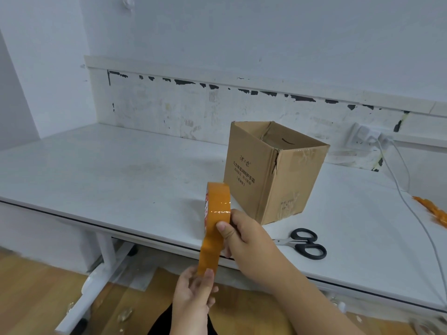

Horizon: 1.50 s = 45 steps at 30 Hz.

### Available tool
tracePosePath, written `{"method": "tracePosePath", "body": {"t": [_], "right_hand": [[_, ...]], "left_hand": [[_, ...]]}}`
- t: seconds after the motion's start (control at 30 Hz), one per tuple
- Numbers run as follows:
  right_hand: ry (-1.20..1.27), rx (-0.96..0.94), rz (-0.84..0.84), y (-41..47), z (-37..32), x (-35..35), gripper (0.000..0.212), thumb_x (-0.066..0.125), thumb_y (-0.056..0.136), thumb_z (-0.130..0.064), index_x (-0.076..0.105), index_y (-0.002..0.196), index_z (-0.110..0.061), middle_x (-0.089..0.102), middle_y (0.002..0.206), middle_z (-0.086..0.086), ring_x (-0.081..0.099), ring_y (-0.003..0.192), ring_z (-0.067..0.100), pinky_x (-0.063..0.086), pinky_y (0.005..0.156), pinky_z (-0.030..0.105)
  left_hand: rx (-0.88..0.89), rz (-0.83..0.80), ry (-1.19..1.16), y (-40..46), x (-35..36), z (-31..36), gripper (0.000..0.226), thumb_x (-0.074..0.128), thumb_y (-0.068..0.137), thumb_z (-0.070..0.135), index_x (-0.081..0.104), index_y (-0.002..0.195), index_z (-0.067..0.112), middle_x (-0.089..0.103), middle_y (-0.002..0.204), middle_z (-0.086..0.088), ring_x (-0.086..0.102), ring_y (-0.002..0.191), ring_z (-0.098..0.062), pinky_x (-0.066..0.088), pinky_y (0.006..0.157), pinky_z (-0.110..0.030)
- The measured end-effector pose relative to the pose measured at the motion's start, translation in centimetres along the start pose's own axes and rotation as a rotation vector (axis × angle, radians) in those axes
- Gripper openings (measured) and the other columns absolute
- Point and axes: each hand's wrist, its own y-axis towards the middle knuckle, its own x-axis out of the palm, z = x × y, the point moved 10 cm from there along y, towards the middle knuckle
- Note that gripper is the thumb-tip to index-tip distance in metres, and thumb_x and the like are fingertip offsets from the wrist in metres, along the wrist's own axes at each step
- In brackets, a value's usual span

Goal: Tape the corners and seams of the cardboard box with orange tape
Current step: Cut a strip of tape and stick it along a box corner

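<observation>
**Bench stock, near to far**

1. L hand [193, 292]: lowest in frame, below table edge. Thumb and fingers pinch the free end of the tape strip [210, 247].
2. Strip: orange, runs up from L hand to the roll.
3. R hand [244, 235]: grips orange tape roll [217, 206], thumb on outer face, fingers behind. Roll held on edge, above table front.
4. Scissors [305, 243]: black handles, flat on white table [108, 170], just right of R hand.
5. Cardboard box [273, 170]: upright on table behind roll, top open, printed text on left face, corner seam split near the top.
6. Crumpled orange tape scrap [433, 210]: far right on table.
7. White cable [408, 201]: runs from wall socket [365, 136] across table at right.
</observation>
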Motion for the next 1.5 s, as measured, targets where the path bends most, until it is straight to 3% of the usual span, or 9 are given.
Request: {"method": "tracePosePath", "body": {"t": [0.17, 0.27, 0.4, 0.5, 0.63, 0.8, 1.0, 1.17, 1.5], "right_hand": [[0.02, 0.005, 0.0, -0.1, 0.4, 0.1, 0.017, 0.04, 0.094, -0.054, 0.051, 0.094, -0.041, 0.06, 0.084, -0.018, 0.063, 0.078, 0.007, 0.052, 0.071, 0.023], [0.081, 0.012, 0.002, -0.3, 0.3, 0.1, 0.012, 0.043, 0.093, -0.054, 0.051, 0.095, -0.045, 0.061, 0.089, -0.023, 0.064, 0.078, 0.001, 0.05, 0.062, 0.014], [0.1, -0.027, 0.037, -0.7, -0.6, -0.9, 0.015, 0.049, 0.091, -0.05, 0.052, 0.105, -0.045, 0.061, 0.1, -0.027, 0.065, 0.081, 0.002, 0.052, 0.07, 0.02], [-0.025, -0.044, 0.138, -1.4, -0.8, -3.9, 0.024, 0.051, 0.09, -0.049, 0.045, 0.113, -0.047, 0.056, 0.102, -0.032, 0.06, 0.083, -0.004, 0.049, 0.062, 0.014], [-0.333, -0.065, 0.281, -2.5, 0.1, -9.9, 0.012, 0.052, 0.09, -0.032, 0.055, 0.101, -0.037, 0.059, 0.09, -0.022, 0.055, 0.084, -0.001, 0.043, 0.065, 0.01], [-0.775, 0.151, 0.138, -4.0, 5.5, -13.4, 0.024, 0.045, 0.095, -0.028, 0.052, 0.118, -0.033, 0.046, 0.108, -0.014, 0.044, 0.109, 0.012, 0.034, 0.086, 0.022], [-0.79, 0.265, 0.039, -5.0, 8.1, -14.5, 0.029, 0.05, 0.094, -0.027, 0.054, 0.122, -0.031, 0.048, 0.106, -0.014, 0.05, 0.094, 0.008, 0.032, 0.076, 0.016], [-0.826, 0.228, -0.035, -4.0, 7.7, -14.0, 0.035, 0.054, 0.092, -0.04, 0.052, 0.127, -0.041, 0.041, 0.11, -0.012, 0.04, 0.106, 0.012, 0.031, 0.088, 0.021], [-0.742, 0.067, -0.12, -4.8, 3.3, -12.1, 0.003, 0.054, 0.09, -0.047, 0.054, 0.092, -0.045, 0.055, 0.091, -0.024, 0.048, 0.092, -0.004, 0.039, 0.078, 0.016]], "left_hand": [[0.06, -0.053, 0.13, 0.6, 1.6, 1.0, 0.053, 0.073, 0.05, 0.053, 0.067, 0.092, 0.021, 0.071, 0.066, 0.003, 0.062, 0.073, -0.023, 0.047, 0.063, -0.035], [0.019, -0.044, 0.075, 1.0, 2.1, 0.8, 0.044, 0.073, 0.058, 0.041, 0.067, 0.095, 0.017, 0.072, 0.067, 0.0, 0.062, 0.07, -0.022, 0.047, 0.059, -0.033], [-0.106, -0.062, -0.032, 0.9, 1.7, -0.3, 0.035, 0.074, 0.061, 0.025, 0.064, 0.093, 0.015, 0.066, 0.077, -0.01, 0.058, 0.071, -0.025, 0.042, 0.058, -0.033], [-0.165, -0.102, -0.071, 0.4, 1.3, -1.0, 0.03, 0.07, 0.065, 0.018, 0.063, 0.093, 0.011, 0.058, 0.077, -0.011, 0.054, 0.067, -0.024, 0.036, 0.056, -0.033], [-0.137, -0.157, -0.076, -0.3, 0.6, -1.2, 0.03, 0.066, 0.067, 0.016, 0.064, 0.096, 0.007, 0.057, 0.067, -0.009, 0.053, 0.058, -0.023, 0.034, 0.052, -0.032], [-0.085, -0.189, -0.044, -0.3, 0.0, -1.0, 0.036, 0.067, 0.067, 0.017, 0.064, 0.104, 0.014, 0.058, 0.067, -0.009, 0.053, 0.046, -0.017, 0.036, 0.044, -0.029], [-0.071, -0.189, -0.047, -0.3, 0.0, -0.8, 0.038, 0.063, 0.072, 0.028, 0.06, 0.106, 0.014, 0.057, 0.067, -0.008, 0.051, 0.042, -0.015, 0.037, 0.039, -0.027], [0.012, -0.156, 0.058, -0.4, -0.6, 0.0, 0.038, 0.066, 0.069, 0.031, 0.065, 0.098, 0.008, 0.057, 0.052, -0.006, 0.048, 0.041, -0.015, 0.036, 0.042, -0.027], [-0.008, -0.166, 0.234, 0.8, -0.7, -0.4, 0.041, 0.065, 0.075, 0.036, 0.064, 0.091, -0.002, 0.051, 0.049, -0.011, 0.045, 0.045, -0.023, 0.034, 0.051, -0.031]]}}
